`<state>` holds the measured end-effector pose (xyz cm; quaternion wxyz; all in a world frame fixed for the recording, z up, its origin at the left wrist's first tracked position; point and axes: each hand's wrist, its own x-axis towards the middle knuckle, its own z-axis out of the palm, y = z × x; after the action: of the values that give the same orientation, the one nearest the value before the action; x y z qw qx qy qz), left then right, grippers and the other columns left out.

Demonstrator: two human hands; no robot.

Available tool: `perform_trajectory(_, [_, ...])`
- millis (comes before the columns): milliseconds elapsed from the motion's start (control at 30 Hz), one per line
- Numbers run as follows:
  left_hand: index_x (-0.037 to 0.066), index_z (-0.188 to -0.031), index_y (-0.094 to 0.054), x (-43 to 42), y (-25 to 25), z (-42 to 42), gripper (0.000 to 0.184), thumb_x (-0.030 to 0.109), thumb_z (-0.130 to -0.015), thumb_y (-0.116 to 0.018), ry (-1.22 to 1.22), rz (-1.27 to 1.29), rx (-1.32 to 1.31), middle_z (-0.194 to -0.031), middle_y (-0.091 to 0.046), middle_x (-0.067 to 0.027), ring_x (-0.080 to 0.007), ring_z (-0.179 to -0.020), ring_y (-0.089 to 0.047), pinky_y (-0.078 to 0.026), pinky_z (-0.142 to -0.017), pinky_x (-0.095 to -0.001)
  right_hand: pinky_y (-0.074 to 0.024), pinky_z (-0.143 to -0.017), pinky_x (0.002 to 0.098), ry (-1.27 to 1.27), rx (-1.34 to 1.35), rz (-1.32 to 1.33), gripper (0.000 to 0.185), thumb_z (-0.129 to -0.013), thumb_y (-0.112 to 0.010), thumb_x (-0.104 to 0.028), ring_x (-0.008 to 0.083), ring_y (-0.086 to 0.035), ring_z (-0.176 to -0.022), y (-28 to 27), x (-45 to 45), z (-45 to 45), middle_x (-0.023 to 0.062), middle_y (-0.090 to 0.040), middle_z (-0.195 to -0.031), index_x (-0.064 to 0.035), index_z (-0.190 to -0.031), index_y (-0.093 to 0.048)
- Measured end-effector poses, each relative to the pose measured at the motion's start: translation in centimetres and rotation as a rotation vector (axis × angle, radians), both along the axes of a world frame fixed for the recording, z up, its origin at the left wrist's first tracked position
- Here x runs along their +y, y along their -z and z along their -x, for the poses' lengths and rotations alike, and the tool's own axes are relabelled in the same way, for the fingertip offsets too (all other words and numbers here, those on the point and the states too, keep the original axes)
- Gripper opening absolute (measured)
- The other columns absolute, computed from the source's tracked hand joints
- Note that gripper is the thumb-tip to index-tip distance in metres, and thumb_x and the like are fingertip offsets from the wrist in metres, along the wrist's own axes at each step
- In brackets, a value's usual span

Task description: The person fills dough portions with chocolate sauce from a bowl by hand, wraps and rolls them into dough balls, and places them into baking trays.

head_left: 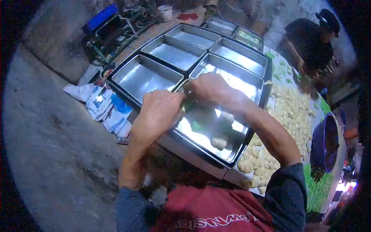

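My left hand is closed, with its fingers curled at the left edge of the nearest metal pan. Close beside it, my right hand is closed too, over the upper part of that pan. What either hand holds, if anything, is hidden behind the fingers and blurred. Inside the pan I make out a small pale lump and some greenish blurred shapes, perhaps partly reflections. Other rectangular metal pans sit around it in a dark frame.
Many pale dough pieces cover the table to the right, with green pieces beyond. A purple basin stands at the far right. Another person works across the table. White and blue bags lie at left.
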<state>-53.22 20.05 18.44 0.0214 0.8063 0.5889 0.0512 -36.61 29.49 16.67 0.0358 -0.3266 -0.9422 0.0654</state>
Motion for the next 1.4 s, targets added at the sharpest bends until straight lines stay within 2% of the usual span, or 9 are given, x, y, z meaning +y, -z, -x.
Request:
perform_trajectory(100, [0.012,-0.107,-0.068,0.2,-0.8,-0.2,0.031,0.025,-0.079,-0.071,0.054,0.095,-0.043,-0.092,-0.069,-0.0152,-0.0343,-0.087,-0.066,-0.050,-0.076,-0.0448,-0.0534,-0.065,0.0455,0.030,-0.075,0.065,0.018,-0.085,-0.063,-0.024,0.0341,-0.068,-0.074,0.6,0.4,-0.4,0.0157,-0.068,-0.078,-0.0143,-0.099,-0.070])
perform_trajectory(267, [0.013,-0.107,-0.068,-1.0,-1.8,-0.5,0.032,0.028,-0.079,-0.073,0.181,0.041,-0.227,-0.101,-0.066,-0.0109,-0.0326,-0.086,-0.067,-0.052,-0.073,-0.0419,-0.0526,-0.064,0.0435,-0.154,0.336,-0.164,0.015,-0.082,-0.066,-0.015,0.0341,-0.067,-0.071,-1.2,-1.5,-6.0,0.0157,-0.067,-0.074,-0.0065,-0.095,-0.069])
perform_trajectory(400, [0.014,-0.106,-0.068,-0.8,-1.0,-2.3,0.033,0.030,-0.078,-0.074,0.337,0.115,-0.140,-0.100,-0.064,-0.0074,-0.0296,-0.086,-0.066,-0.052,-0.072,-0.0397,-0.0531,-0.064,0.0432,-0.033,0.011,0.032,0.016,-0.079,-0.065,-0.016,0.0338,-0.068,-0.071,-1.5,-2.8,-5.2,0.0174,-0.067,-0.075,-0.0030,-0.089,-0.069])
perform_trajectory(767, [0.014,-0.104,-0.070,0.7,-1.1,-1.8,0.037,0.009,-0.068,-0.072,0.524,0.230,-0.165,-0.102,-0.065,-0.0061,-0.0309,-0.088,-0.066,-0.052,-0.075,-0.0396,-0.0528,-0.065,0.0461,0.036,0.023,0.202,0.023,-0.084,-0.064,-0.025,0.0346,-0.068,-0.072,0.0,-3.9,-6.2,0.0167,-0.067,-0.075,-0.0042,-0.093,-0.067])
perform_trajectory(933, [0.007,-0.108,-0.057,0.4,-0.5,-2.4,0.046,0.016,-0.069,-0.080,0.381,0.289,-0.297,-0.097,-0.064,-0.0099,-0.0310,-0.081,-0.062,-0.050,-0.072,-0.0398,-0.0527,-0.065,0.0463,-0.043,0.417,-0.062,0.022,-0.082,-0.067,-0.020,0.0376,-0.065,-0.076,0.5,-5.4,-9.3,0.0170,-0.066,-0.079,-0.0068,-0.099,-0.062])
perform_trajectory(1100, [0.001,-0.121,-0.053,0.1,0.4,-2.1,0.062,0.016,-0.068,-0.082,0.286,0.332,-0.501,-0.101,-0.062,-0.0107,-0.0193,-0.078,-0.056,-0.048,-0.074,-0.0312,-0.0496,-0.059,0.0426,0.374,0.669,-0.263,0.027,-0.088,-0.062,-0.032,0.0375,-0.064,-0.069,-1.9,-11.2,-20.7,0.0164,-0.064,-0.075,-0.0055,-0.092,-0.065])
perform_trajectory(1167, [-0.001,-0.129,-0.051,-0.4,0.0,-1.4,0.066,0.010,-0.070,-0.079,0.221,0.305,-0.549,-0.110,-0.062,-0.0104,-0.0163,-0.081,-0.054,-0.046,-0.075,-0.0283,-0.0489,-0.063,0.0290,0.737,0.581,-0.079,0.020,-0.089,-0.069,-0.021,0.0143,-0.062,-0.069,-1.5,-16.4,-26.5,0.0071,-0.068,-0.080,-0.0044,-0.100,-0.069])
perform_trajectory(1300, [-0.001,-0.125,-0.056,-3.5,-0.2,-1.3,0.048,0.006,-0.079,-0.069,-0.021,-0.195,-0.627,-0.107,-0.063,-0.0104,-0.0160,-0.078,-0.056,-0.046,-0.070,-0.0270,-0.0494,-0.066,0.0308,1.233,0.288,0.155,0.024,-0.090,-0.065,-0.023,0.0175,-0.064,-0.071,4.3,-25.5,-35.3,0.0102,-0.069,-0.083,-0.0017,-0.101,-0.069])
perform_trajectory(1400, [-0.001,-0.119,-0.059,-5.8,0.6,-5.9,0.040,0.005,-0.080,-0.068,0.287,-0.027,-0.786,-0.100,-0.064,-0.0110,-0.0182,-0.074,-0.059,-0.046,-0.067,-0.0281,-0.0501,-0.069,0.0381,1.363,0.199,0.357,0.030,-0.090,-0.060,-0.031,0.0291,-0.067,-0.075,10.2,-32.4,-39.7,0.0161,-0.068,-0.082,-0.0034,-0.098,-0.069])
